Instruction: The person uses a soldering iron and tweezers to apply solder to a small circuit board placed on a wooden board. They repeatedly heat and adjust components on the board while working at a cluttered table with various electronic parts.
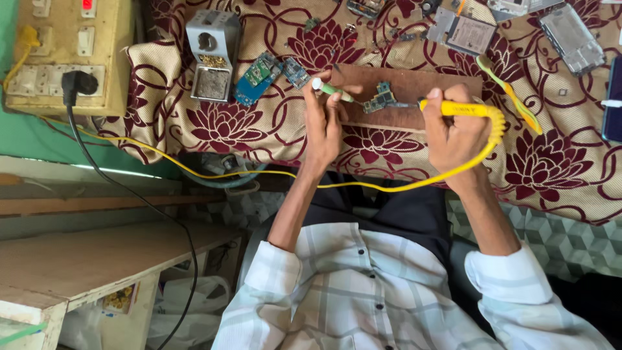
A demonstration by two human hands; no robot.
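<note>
My left hand [322, 123] grips a thin green-and-white tool [332, 90] whose tip points at a small circuit board [380, 98]. The board lies on a brown wooden block [414, 87] on a cloth with a maroon flower pattern [233, 129]. My right hand [453, 126] holds a yellow soldering iron [461, 109], its metal tip touching the board's right end. The iron's yellow cord [363, 185] loops from the handle across my lap to the left.
A grey metal soldering stand [212, 55] and blue-green circuit boards [259, 78] lie to the left. A switchboard [65, 52] with a black plug [79, 83] is at far left. Phone parts [570, 39] and a yellow-green toothbrush [512, 94] lie right. A wooden bench [84, 259] stands lower left.
</note>
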